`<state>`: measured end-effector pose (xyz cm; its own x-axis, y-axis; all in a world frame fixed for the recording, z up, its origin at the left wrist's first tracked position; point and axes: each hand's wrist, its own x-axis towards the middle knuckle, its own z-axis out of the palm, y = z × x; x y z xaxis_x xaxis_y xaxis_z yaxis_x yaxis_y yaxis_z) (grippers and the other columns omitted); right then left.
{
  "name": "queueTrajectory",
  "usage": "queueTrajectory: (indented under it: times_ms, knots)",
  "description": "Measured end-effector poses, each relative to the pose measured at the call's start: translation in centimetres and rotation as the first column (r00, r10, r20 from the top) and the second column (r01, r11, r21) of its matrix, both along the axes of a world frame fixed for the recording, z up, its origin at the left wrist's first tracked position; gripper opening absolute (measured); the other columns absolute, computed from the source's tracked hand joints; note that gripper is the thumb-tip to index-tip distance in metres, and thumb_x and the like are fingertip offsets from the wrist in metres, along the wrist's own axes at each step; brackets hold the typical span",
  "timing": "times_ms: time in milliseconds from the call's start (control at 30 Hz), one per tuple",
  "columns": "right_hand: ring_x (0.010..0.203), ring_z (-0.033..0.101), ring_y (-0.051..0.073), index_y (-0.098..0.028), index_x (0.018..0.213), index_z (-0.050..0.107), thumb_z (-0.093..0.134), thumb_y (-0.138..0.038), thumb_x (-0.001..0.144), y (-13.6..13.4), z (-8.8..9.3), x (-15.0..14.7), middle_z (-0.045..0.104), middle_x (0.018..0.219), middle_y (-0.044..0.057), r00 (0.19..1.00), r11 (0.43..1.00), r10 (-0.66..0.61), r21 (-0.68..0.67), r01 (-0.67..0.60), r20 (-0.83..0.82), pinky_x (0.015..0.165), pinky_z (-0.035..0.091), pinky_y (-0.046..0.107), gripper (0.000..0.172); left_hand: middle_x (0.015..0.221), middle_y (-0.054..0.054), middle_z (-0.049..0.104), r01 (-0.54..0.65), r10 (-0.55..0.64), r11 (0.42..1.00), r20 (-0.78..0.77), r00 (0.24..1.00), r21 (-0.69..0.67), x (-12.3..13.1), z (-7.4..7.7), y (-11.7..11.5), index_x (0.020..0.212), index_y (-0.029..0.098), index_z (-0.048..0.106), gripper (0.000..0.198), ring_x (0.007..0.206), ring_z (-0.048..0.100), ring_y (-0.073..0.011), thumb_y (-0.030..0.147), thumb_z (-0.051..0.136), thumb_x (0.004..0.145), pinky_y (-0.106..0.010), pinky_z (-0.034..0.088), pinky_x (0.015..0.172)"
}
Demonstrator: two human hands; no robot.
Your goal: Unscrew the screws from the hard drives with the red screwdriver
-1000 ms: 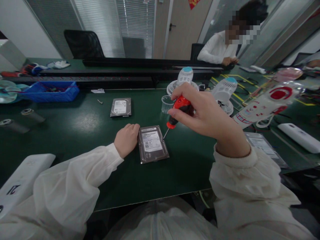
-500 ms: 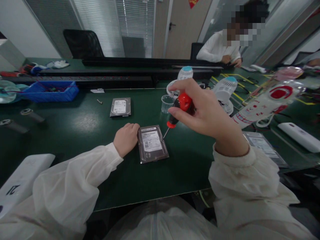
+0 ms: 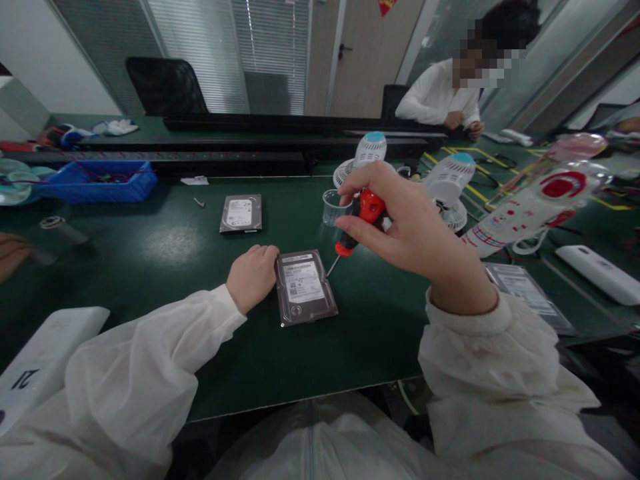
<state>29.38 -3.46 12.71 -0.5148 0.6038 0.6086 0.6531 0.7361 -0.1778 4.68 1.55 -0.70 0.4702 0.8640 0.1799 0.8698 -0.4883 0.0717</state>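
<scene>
Our right hand (image 3: pixel 400 230) is closed around a screwdriver (image 3: pixel 371 206), whose shaft slants down and left from the hand to the right edge of a hard drive (image 3: pixel 305 290). The hard drive lies on the tabletop (image 3: pixel 370 347), just right of our left hand (image 3: pixel 251 277); that hand's curled fingers touch its upper left edge, though we cannot tell whether they grip it. Beyond our left hand lies a second drive (image 3: pixel 241 213). A clear cup (image 3: pixel 331 212) stands beside our right fingertips.
</scene>
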Motion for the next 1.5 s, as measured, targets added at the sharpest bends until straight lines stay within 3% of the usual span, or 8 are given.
queueTrajectory:
  times_ms: [200,367,600,800,967,1167,1333,1500]
  knots:
    - [0.086,0.058,0.018,-0.021,0.100,0.057,0.058,-0.039,0.102,0.0,0.2,-0.1,0.062,0.097,0.003,0.997,0.998,0.061,0.001,-0.061,0.040,0.080,0.048,0.036,0.017,0.111,-0.017,0.077,-0.003,0.003,1.000,0.002,1.000,0.009,-0.1,0.0,0.0,0.115,0.012,0.071,0.029,0.103,0.072,-0.0289,0.012,0.045,0.104,-0.034,0.056,0.080]
    - [0.096,0.060,0.020,-0.019,0.122,0.055,0.045,-0.023,0.100,-0.5,0.8,0.1,0.061,0.116,0.008,0.988,0.982,0.147,-0.127,-0.140,0.052,0.088,0.051,0.039,0.025,0.111,-0.017,0.077,-0.004,0.004,1.000,0.004,1.000,0.015,-0.1,-0.2,0.1,0.117,0.012,0.072,0.029,0.104,0.072,-0.0298,0.012,0.045,0.103,-0.036,0.057,0.082]
    - [0.081,0.060,0.017,-0.018,0.115,0.059,0.057,-0.043,0.099,-0.3,0.4,0.2,0.062,0.089,0.002,0.984,0.993,-0.119,0.006,0.119,0.133,0.083,0.049,0.035,0.029,0.116,-0.017,0.078,-0.002,0.001,1.000,0.020,1.000,0.025,0.0,-0.1,0.1,0.120,0.010,0.073,0.033,0.109,0.070,-0.0320,0.010,0.045,0.102,-0.041,0.055,0.088]
    - [0.087,0.062,0.018,-0.015,0.132,0.055,0.046,-0.029,0.097,-0.5,0.9,0.6,0.066,0.112,0.008,0.991,0.998,0.010,-0.056,-0.003,0.133,0.081,0.047,0.034,0.039,0.116,-0.017,0.076,-0.050,0.047,0.993,0.028,0.998,0.107,-0.1,0.3,0.0,0.121,0.010,0.074,0.035,0.112,0.068,-0.0354,0.008,0.047,0.098,-0.048,0.054,0.090]
    - [0.070,0.057,0.017,-0.017,0.117,0.062,0.057,-0.045,0.098,-0.6,0.9,0.5,0.061,0.078,0.001,0.956,0.974,-0.225,0.010,0.228,0.190,0.075,0.044,0.033,0.034,0.115,-0.016,0.075,-0.053,0.049,0.994,0.042,0.998,0.093,-0.2,0.1,0.1,0.120,0.011,0.074,0.035,0.111,0.067,-0.0331,0.006,0.047,0.097,-0.044,0.054,0.089]
    - [0.097,0.064,0.021,-0.013,0.133,0.054,0.043,-0.018,0.095,-0.6,0.8,0.5,0.066,0.118,0.012,0.986,0.997,-0.076,0.012,0.075,0.148,0.086,0.049,0.036,0.040,0.117,-0.016,0.075,-0.063,0.059,0.994,0.048,0.997,0.085,-0.3,-0.2,0.4,0.120,0.011,0.074,0.035,0.111,0.067,-0.0329,0.008,0.046,0.099,-0.044,0.054,0.090]
    - [0.070,0.058,0.018,-0.018,0.124,0.060,0.059,-0.044,0.098,-0.5,0.7,0.4,0.060,0.077,-0.001,0.953,0.968,-0.251,0.040,0.248,0.170,0.074,0.046,0.033,0.037,0.114,-0.016,0.075,-0.058,0.053,0.995,0.061,0.997,0.077,-0.4,-0.4,0.6,0.118,0.011,0.074,0.032,0.109,0.068,-0.0332,0.009,0.047,0.100,-0.045,0.053,0.088]
    - [0.087,0.061,0.020,-0.016,0.125,0.057,0.045,-0.038,0.100,-0.7,0.9,0.4,0.065,0.112,0.009,0.988,0.997,-0.072,0.007,0.072,0.139,0.078,0.048,0.035,0.035,0.113,-0.016,0.075,-0.045,0.041,0.996,0.047,0.998,0.079,-0.4,-0.6,0.6,0.115,0.011,0.075,0.031,0.108,0.068,-0.0332,0.010,0.047,0.101,-0.044,0.053,0.086]
